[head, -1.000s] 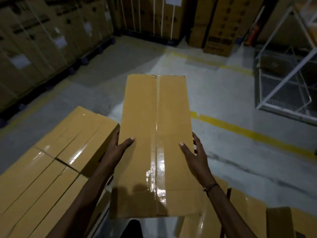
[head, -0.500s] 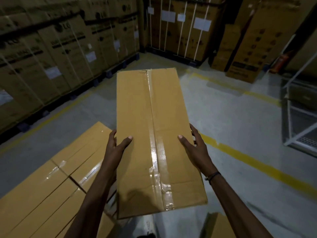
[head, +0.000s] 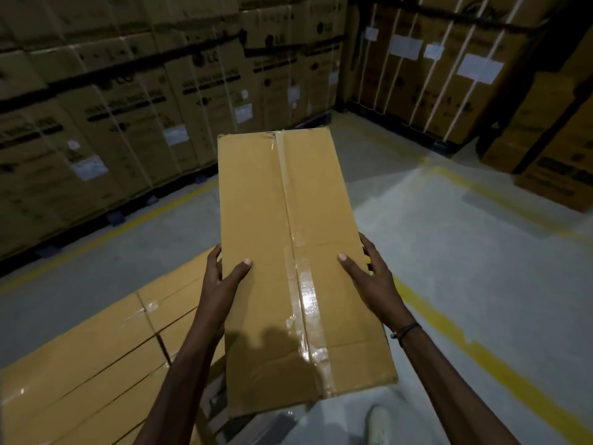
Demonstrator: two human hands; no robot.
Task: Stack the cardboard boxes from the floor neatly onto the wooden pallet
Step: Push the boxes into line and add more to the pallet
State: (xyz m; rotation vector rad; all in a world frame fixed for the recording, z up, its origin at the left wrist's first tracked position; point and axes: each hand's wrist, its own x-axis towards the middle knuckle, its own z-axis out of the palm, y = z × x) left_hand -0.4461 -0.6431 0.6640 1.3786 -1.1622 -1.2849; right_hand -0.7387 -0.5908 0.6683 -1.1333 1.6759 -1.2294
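I carry a long taped cardboard box [head: 288, 252] in the air in front of me, its length pointing away. My left hand [head: 221, 277] grips its left edge, thumb on top. On the opposite edge my right hand [head: 369, 274] grips the same way. Low at the left lie several stacked cardboard boxes [head: 96, 358], flat and side by side. Whatever they rest on is hidden beneath them.
Tall strapped cartons [head: 128, 107] line the left wall, more cartons [head: 433, 65] stand at the back and right [head: 552, 149]. Yellow floor lines [head: 481, 358] cross the grey concrete. My shoe [head: 378, 422] shows below the box.
The view has swung left and upward. The carried box has turned with me, and the white rack at the right has left the view. Both hands keep the same grip.
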